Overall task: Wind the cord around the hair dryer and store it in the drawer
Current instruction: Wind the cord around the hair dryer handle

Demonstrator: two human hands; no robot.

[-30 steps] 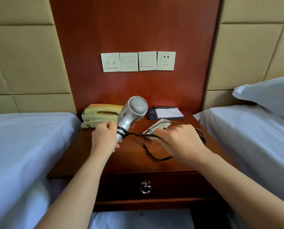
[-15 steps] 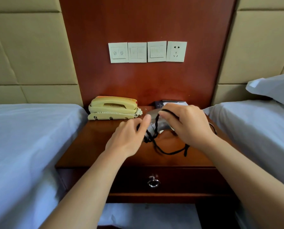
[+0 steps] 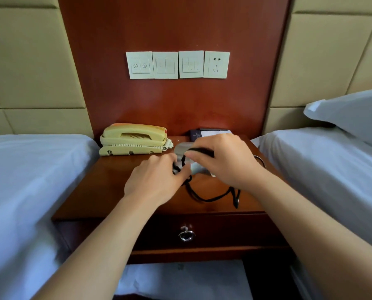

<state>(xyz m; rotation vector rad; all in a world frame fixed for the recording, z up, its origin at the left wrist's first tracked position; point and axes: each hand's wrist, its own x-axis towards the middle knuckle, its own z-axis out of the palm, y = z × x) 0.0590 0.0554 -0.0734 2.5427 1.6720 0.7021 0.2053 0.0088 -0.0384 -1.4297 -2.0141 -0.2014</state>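
Right grip (image 3: 224, 163) pinches a loop of cord (image 3: 208, 197) over the hair dryer (image 3: 181, 147), which the left grip (image 3: 154, 182) holds above the table (image 3: 107, 191), so winding looks midway; next, wrap the slack, then pull the closed drawer (image 3: 224, 232).

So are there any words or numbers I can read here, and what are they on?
No words or numbers can be read anywhere.
On the left switch plate: two round symbols, too blurred to read.
On the dark booklet: a pale mark, too small to read.
On the telephone: no label shows.
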